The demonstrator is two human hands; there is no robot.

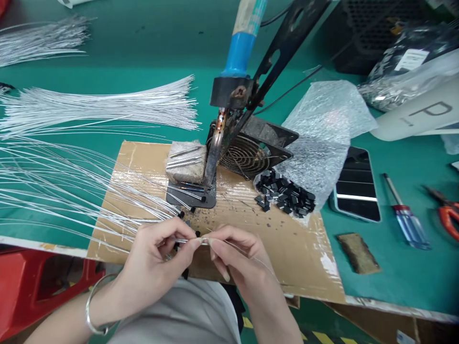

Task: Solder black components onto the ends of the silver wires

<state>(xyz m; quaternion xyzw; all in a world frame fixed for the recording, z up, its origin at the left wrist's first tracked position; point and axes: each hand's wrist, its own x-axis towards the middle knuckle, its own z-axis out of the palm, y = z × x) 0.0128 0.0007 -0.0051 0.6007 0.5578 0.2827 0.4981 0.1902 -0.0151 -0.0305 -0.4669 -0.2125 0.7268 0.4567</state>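
In the head view, my left hand (161, 260) is closed in a pinch around a thin silvery rod (182, 241) at the cardboard's near edge. My right hand (240, 255) meets it fingertip to fingertip, pinching a thin white wire (263, 263) that trails over the palm to the right. The join between the two is mostly covered by my fingers. Left of my hands fan many white wires (118, 196), several tipped with small black caps (181, 215). Just beyond, a blue-handled soldering iron (217, 138) points down at a dark pad (208, 200).
A pale block (185, 167) carries several metal rods. Behind the iron stands a fan (247, 155). Small black pieces (287, 193) spill from a bubble-wrap bag (322, 129). To the right lie a phone (356, 184), screwdriver (409, 217), pliers (448, 215) and brown sponge (358, 253). A wire bundle (100, 107) lies at left.
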